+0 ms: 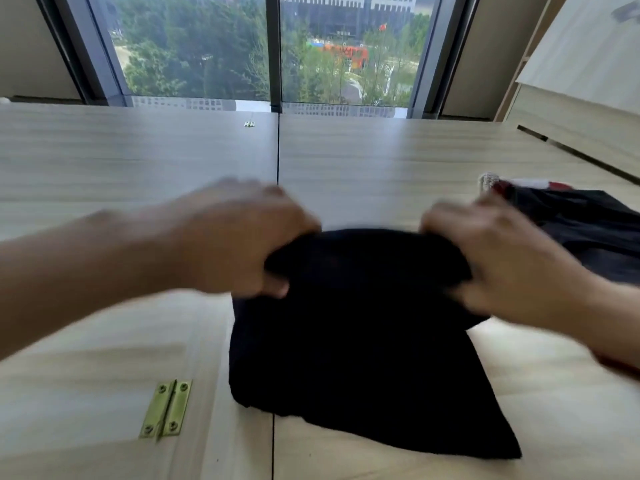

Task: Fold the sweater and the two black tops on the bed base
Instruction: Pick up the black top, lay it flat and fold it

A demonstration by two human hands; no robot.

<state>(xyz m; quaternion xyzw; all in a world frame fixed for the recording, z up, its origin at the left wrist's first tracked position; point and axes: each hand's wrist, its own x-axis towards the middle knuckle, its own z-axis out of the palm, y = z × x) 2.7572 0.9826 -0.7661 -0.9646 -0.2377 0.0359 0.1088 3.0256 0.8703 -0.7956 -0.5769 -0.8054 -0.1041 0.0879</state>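
A black top (360, 344) lies partly folded on the light wooden bed base (138, 161), right in front of me. My left hand (239, 237) grips its far left edge, fingers curled into the cloth. My right hand (502, 258) grips the far right edge the same way. Between the hands the far edge is lifted and rolled toward me. Both hands are blurred by motion. At the right edge lies a dark garment (588, 226) with red and white trim at its top, the sweater by its look.
A brass hinge (166, 408) sits in the panel at the lower left, and a seam runs down the middle of the base. A large window (270, 50) stands behind the base. A wooden cabinet (581, 64) rises at the right.
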